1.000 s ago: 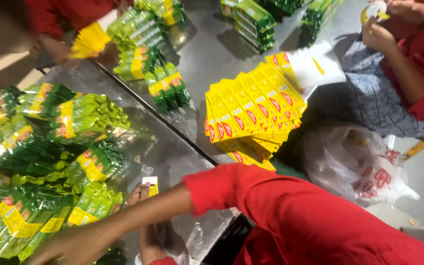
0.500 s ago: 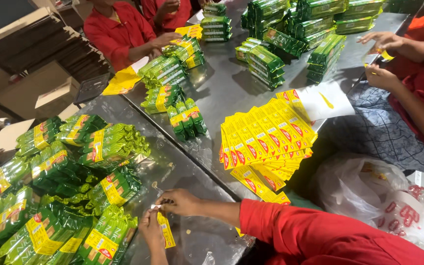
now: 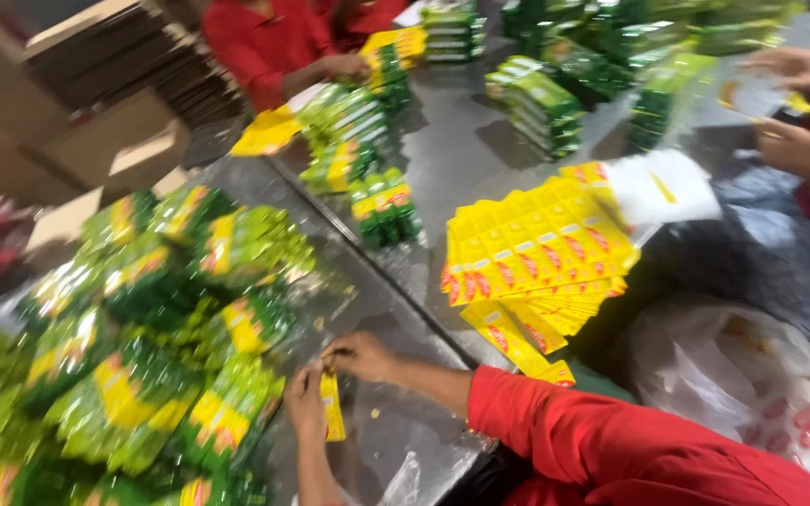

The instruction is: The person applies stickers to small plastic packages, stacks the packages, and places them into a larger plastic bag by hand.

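The person wears a bright red top with a loose, creased sleeve that ends just short of the right elbow, leaving the forearm bare. The right hand and left hand are both ungloved; no ring or watch shows, though the blurred view makes small details uncertain.

Both hands meet over a metal table: the left hand and right hand pinch a small yellow sachet between them. Green packets pile just to the left; a fanned stack of yellow sachets lies to the right, near a white plastic bag
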